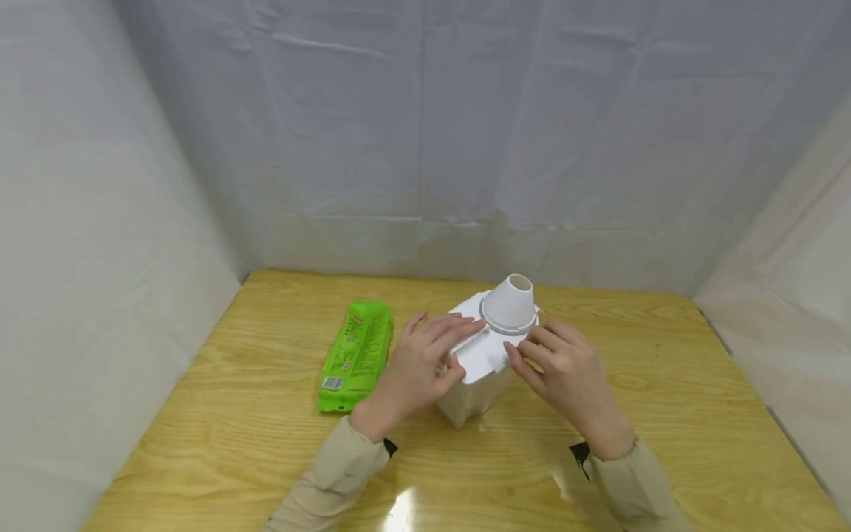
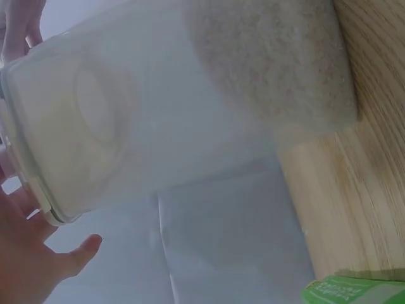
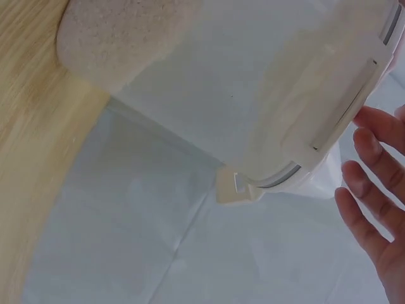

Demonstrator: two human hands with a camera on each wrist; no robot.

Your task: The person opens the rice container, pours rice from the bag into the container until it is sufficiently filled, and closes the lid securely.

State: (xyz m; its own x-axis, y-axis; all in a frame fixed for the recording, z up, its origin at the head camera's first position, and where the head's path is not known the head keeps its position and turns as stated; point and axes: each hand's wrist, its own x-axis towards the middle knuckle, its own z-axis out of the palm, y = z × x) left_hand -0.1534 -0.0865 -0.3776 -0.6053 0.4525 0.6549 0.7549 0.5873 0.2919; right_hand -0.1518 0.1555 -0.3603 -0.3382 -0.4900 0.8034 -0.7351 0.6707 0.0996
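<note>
A tall clear storage container (image 2: 190,120) stands on the table with pale, rice-like grain (image 2: 272,57) in its lower part. Its white lid (image 1: 480,359) carries a cone-shaped white spout (image 1: 510,304) toward the back right. Over the lid's left side lies my left hand (image 1: 420,360), fingers stretched across the top and thumb held apart near the front edge. My right hand (image 1: 561,373) is at the lid's right front edge, its fingers loosely bent and fingertips right by the rim. In the right wrist view a side clasp (image 3: 237,185) sticks out from the rim.
A bright green printed packet (image 1: 357,356) lies left of the container, close to my left hand. The wooden table (image 1: 233,436) is bordered by hanging white sheets (image 1: 425,148) at the back and both sides.
</note>
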